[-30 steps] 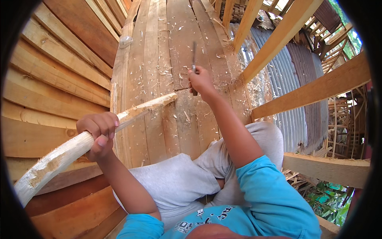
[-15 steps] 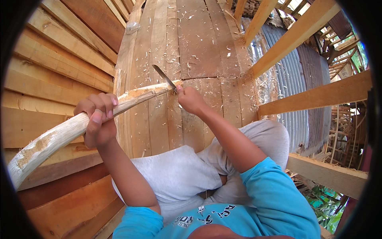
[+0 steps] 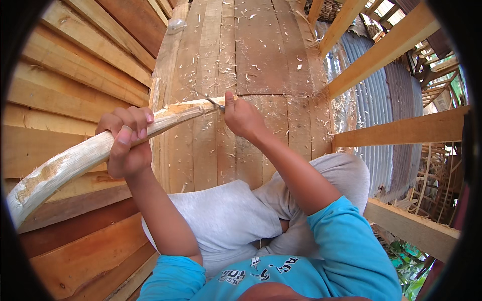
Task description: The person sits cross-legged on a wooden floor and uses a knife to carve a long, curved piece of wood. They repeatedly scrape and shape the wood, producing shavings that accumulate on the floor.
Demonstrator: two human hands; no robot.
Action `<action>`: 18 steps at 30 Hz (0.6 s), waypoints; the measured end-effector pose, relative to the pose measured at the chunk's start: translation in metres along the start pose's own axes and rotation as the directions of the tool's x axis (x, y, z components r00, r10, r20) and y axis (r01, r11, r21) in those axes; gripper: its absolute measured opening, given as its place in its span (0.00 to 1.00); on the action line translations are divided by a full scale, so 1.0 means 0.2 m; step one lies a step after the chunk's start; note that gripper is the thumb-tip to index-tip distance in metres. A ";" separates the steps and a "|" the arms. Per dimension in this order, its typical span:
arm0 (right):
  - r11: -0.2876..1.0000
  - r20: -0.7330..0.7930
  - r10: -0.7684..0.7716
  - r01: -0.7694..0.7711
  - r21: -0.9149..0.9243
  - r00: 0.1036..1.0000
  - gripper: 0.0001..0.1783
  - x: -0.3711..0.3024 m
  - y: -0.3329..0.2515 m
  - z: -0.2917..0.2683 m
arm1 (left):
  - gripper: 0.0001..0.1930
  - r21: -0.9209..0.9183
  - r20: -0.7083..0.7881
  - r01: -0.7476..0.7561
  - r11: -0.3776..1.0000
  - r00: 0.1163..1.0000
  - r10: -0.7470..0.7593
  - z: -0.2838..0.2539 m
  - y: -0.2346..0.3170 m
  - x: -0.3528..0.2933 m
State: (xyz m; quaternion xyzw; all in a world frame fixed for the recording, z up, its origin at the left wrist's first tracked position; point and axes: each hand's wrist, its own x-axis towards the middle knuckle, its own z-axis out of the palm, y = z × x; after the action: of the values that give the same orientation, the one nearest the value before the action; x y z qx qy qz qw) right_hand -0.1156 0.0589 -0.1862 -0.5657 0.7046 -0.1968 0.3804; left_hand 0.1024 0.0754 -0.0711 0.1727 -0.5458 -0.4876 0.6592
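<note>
My left hand (image 3: pixel 126 141) grips a long pale wooden stick (image 3: pixel 65 165), partly stripped of bark, that runs from the lower left up to the middle. Its far end rests on the plank floor (image 3: pixel 261 55). My right hand (image 3: pixel 242 118) holds a knife (image 3: pixel 211 100), its thin blade laid against the cut tip of the stick. My legs in grey trousers (image 3: pixel 226 220) are folded under me, and I wear a blue shirt.
Wood shavings litter the plank floor. A wall of stacked boards (image 3: pixel 55 85) rises on the left. Bare wooden beams (image 3: pixel 396 131) form an open frame on the right, with corrugated metal sheet (image 3: pixel 371 100) and greenery below. A small pale object (image 3: pixel 175 25) lies far up the floor.
My right hand with the knife has come down from the far floor onto the stick's tip. My left hand has lifted the stick slightly and shifted right.
</note>
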 end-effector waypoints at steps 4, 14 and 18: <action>0.995 -0.125 0.080 -0.071 0.074 0.989 0.33 0.05 0.10 0.07 | 0.10 -0.008 -0.024 0.004 1.000 1.000 -0.004 0.02 -0.01 0.01; 0.997 -0.024 0.075 -0.074 0.032 0.997 0.31 0.09 0.04 0.02 | 0.09 0.044 0.057 -0.022 0.999 0.998 0.019 0.06 0.01 0.00; 0.991 -0.015 0.130 -0.129 0.045 0.991 0.31 0.09 0.06 0.00 | 0.09 0.023 0.087 -0.016 1.000 0.996 0.014 0.09 -0.02 0.01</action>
State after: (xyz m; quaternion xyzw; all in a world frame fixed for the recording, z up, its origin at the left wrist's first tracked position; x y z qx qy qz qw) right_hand -0.1252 0.0448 -0.2009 -0.5084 0.7387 -0.1924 0.3984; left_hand 0.0848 0.0779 -0.0669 0.1549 -0.5808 -0.4831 0.6366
